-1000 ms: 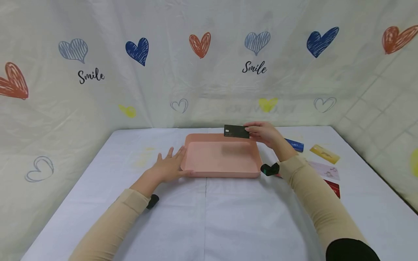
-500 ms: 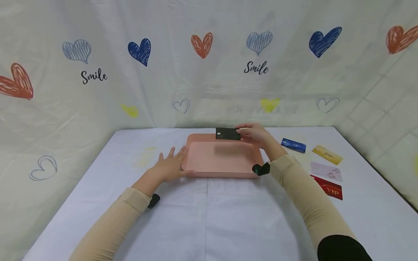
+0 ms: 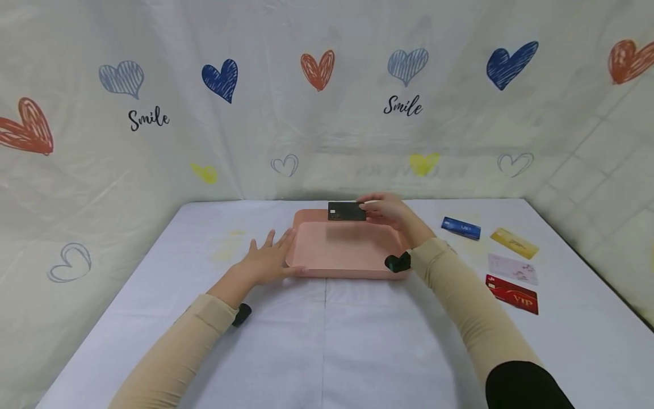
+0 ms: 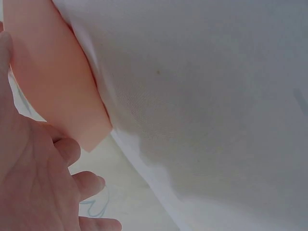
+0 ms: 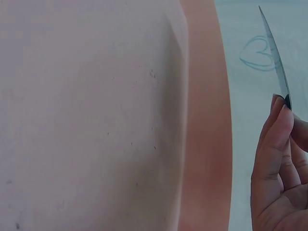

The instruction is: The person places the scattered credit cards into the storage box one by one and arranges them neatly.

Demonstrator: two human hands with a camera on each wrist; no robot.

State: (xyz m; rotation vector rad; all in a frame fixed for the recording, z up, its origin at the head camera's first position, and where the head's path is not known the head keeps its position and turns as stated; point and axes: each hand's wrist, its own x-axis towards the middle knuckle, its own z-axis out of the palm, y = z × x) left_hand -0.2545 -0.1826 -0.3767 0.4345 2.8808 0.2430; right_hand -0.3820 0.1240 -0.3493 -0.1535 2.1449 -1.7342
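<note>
A black VIP card (image 3: pixel 346 211) is pinched by its right end between the thumb and fingers of my right hand (image 3: pixel 387 211). It is held up over the far side of a shallow pink tray (image 3: pixel 352 274), and its shadow falls on the tray floor. The right wrist view shows the card (image 5: pixel 276 57) nearly edge-on, beyond the tray's pink wall (image 5: pixel 208 120). With fingers spread, my left hand (image 3: pixel 263 264) rests against the tray's left side. In the left wrist view its fingers (image 4: pixel 67 150) lie along the pink wall (image 4: pixel 62 77).
To the right on the white-covered table (image 3: pixel 286 352) lie a blue card (image 3: pixel 461 228), a gold card (image 3: pixel 514 243), a pale pink card (image 3: pixel 513 268) and a red VIP card (image 3: pixel 512 294). A curtain printed with hearts (image 3: pixel 318 70) hangs behind the table.
My right hand has carried the black card leftward over the tray, uncovering more of the cards on the right. My left hand stays at the tray's side.
</note>
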